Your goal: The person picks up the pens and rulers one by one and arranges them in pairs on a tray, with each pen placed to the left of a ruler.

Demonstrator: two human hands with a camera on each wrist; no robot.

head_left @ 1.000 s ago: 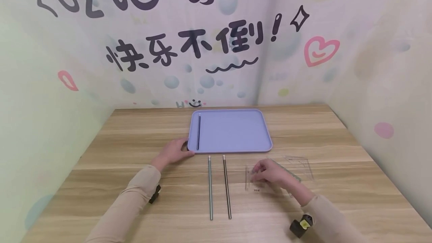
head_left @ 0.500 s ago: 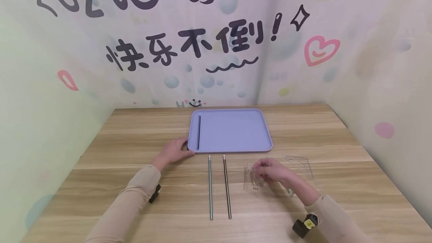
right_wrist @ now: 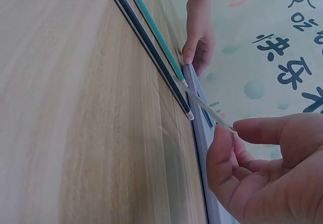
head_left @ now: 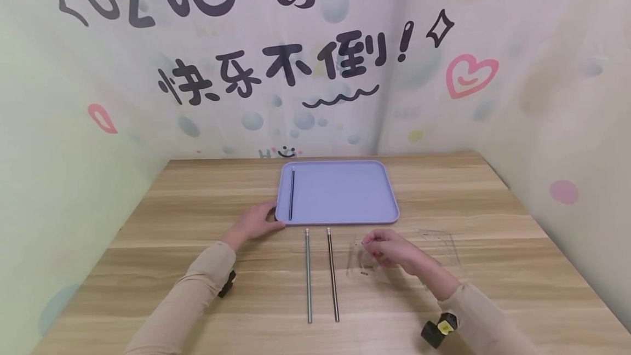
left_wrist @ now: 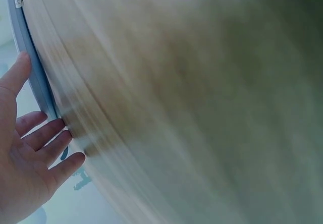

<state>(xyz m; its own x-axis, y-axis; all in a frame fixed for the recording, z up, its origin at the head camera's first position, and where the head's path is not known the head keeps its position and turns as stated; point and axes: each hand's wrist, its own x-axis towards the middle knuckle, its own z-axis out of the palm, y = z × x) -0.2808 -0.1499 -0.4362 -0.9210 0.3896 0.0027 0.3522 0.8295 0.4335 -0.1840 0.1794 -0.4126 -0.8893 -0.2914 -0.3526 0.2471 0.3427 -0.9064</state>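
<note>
My left hand rests at the near left corner of a lavender tray. Its thumb touches the rim, and its other fingers extend loosely along the side in the left wrist view. A dark pencil lies inside the tray along the left edge. Between thumb and forefinger, my right hand pinches a thin clear plastic piece, seen nearly edge-on in the right wrist view. Its full shape is hard to make out. To the left of that hand lie a green pencil and a black pencil, roughly parallel, eraser ends towards the tray.
Another clear plastic piece, apparently a set square, lies on the wooden table beyond the right forearm. A printed curtain hangs behind the table, and pale walls close in on both sides.
The clear plastic piece in my right hand has been lifted and shifted slightly left. My left hand and the tray have held still.
</note>
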